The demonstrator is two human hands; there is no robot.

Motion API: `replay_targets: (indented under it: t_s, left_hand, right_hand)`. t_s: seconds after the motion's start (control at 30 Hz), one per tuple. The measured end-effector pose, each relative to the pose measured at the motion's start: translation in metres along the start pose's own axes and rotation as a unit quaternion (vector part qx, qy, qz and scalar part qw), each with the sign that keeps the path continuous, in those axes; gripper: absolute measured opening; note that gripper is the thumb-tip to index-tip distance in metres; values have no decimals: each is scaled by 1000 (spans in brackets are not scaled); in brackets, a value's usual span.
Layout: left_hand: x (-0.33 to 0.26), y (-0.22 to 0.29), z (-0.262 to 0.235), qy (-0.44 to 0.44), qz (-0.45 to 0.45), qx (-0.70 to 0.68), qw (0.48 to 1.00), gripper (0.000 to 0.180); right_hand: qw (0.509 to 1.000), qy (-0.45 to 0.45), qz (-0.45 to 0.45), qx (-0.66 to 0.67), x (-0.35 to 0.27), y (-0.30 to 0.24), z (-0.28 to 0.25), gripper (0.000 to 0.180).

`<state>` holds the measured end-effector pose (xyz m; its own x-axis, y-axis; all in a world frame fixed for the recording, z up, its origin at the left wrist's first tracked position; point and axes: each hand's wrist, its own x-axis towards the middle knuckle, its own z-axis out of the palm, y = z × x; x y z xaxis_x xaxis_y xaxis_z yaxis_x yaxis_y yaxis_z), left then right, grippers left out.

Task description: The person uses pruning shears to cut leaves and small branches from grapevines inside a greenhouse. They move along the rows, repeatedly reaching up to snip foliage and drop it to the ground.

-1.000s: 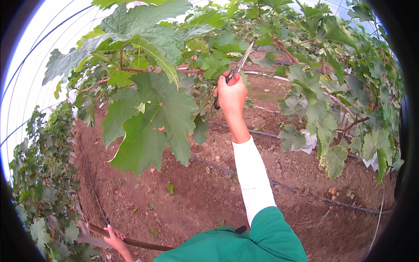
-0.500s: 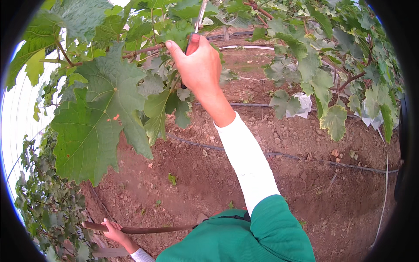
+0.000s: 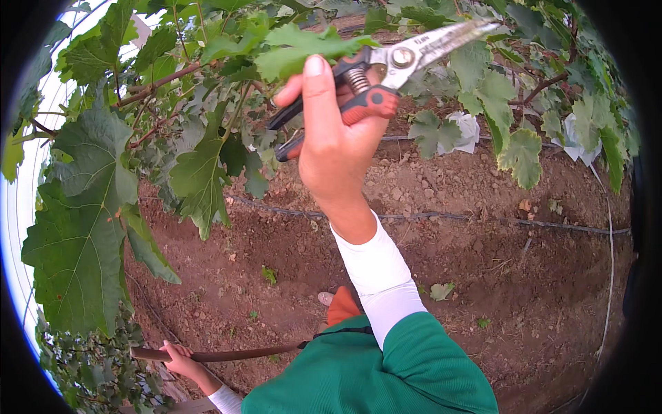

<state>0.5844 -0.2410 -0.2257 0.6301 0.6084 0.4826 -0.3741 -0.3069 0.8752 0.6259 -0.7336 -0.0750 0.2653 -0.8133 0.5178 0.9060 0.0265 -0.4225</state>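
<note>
My right hand [image 3: 338,148] is raised close to the camera and grips pruning shears [image 3: 386,69] with black and red handles and metal blades pointing right, up among the vine leaves [image 3: 303,45]. The blades look closed. Low at the left, my left hand [image 3: 181,360] grasps a thin brown cane or strap [image 3: 234,355] that runs to the right toward my body. Large green grape leaves [image 3: 83,228] hang at the left. My arms wear white sleeves under green.
Woody vine shoots [image 3: 155,83] cross overhead. Bare brown soil [image 3: 427,255] lies below, with black drip lines [image 3: 483,221] running across it. White paper bags [image 3: 465,131] hang among the leaves at the right. More foliage fills the lower left.
My right hand with the shears has drawn nearer the camera and to the right, out of the leaves. The left hand keeps its hold low at the left.
</note>
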Motion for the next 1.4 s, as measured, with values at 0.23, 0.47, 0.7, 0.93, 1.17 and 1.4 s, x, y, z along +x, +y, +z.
replay_targets:
  t_s: [0.23,0.47,0.7,0.93,1.17,1.4]
  left_hand:
    - [16,-12,40,-31,-1,-26,999,26]
    - [14,-14,72,-63,1,-32,998,22]
    - [-8,-3,87,-78,-9,-49,996,22]
    - [-26,16,79,-54,-9,-36,998,21]
    - [-30,18,64,-52,-6,-38,998,24]
    - [-40,26,66,-54,-6,-37,998,23]
  right_hand:
    - [967,50,186,-166,-29,2,-66,24]
    - [944,-31,298,-141,-51,32,-70,34]
    - [876,-98,468,-60,-82,88,-100,42]
    - [826,-141,544,-42,-95,103,-97,35]
    - [808,-169,562,-47,-104,107,-96,35]
    - [808,-163,565,-46,-104,103,-107,38]
